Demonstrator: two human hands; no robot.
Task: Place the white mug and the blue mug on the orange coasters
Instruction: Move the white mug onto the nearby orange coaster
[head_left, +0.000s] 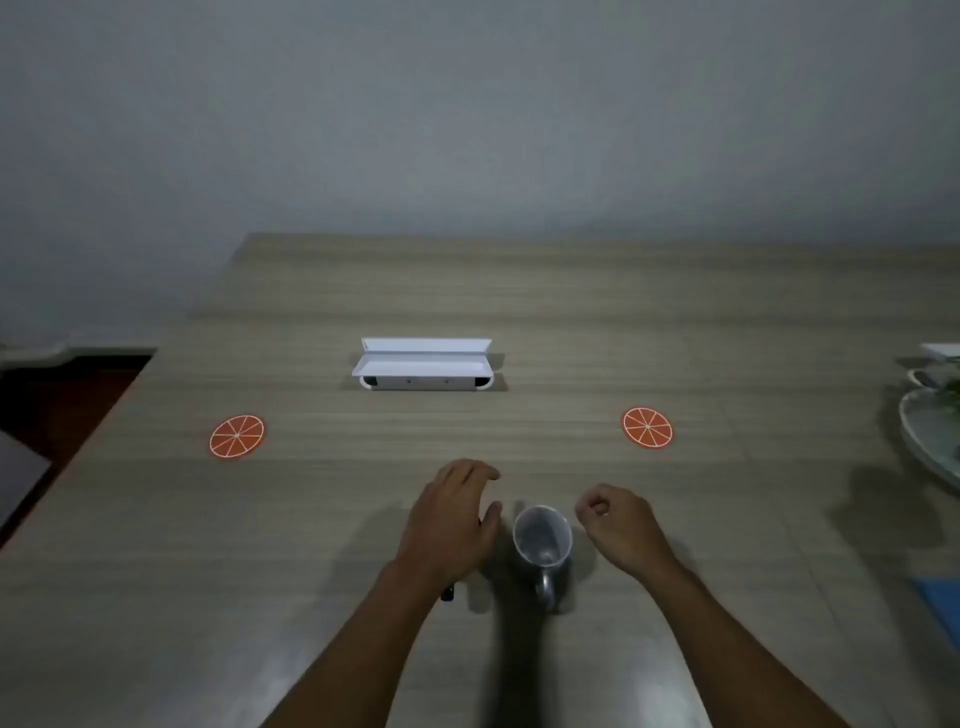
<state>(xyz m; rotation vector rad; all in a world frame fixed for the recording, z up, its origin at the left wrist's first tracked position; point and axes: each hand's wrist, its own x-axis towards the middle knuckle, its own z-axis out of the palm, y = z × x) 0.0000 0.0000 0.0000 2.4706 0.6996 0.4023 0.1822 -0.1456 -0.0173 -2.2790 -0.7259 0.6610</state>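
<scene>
The white mug (543, 538) stands upright on the table between my hands, with its handle pointing toward me. My right hand (621, 525) is just right of it, curled into a loose fist and holding nothing. My left hand (452, 519) is cupped palm-down just left of the white mug. It hides almost all of a dark thing beneath it, apparently the blue mug (448, 593); only a small dark piece shows by my wrist. Whether the fingers grip it is hidden. Two orange coasters lie bare, one far left (237, 436) and one to the right (647, 427).
A white open box (423, 364) sits at the middle of the wooden table (311, 519), beyond the coasters. Dishes (930, 431) crowd the right edge and a blue cloth (943, 608) lies below them. The table's left edge drops to a dark floor.
</scene>
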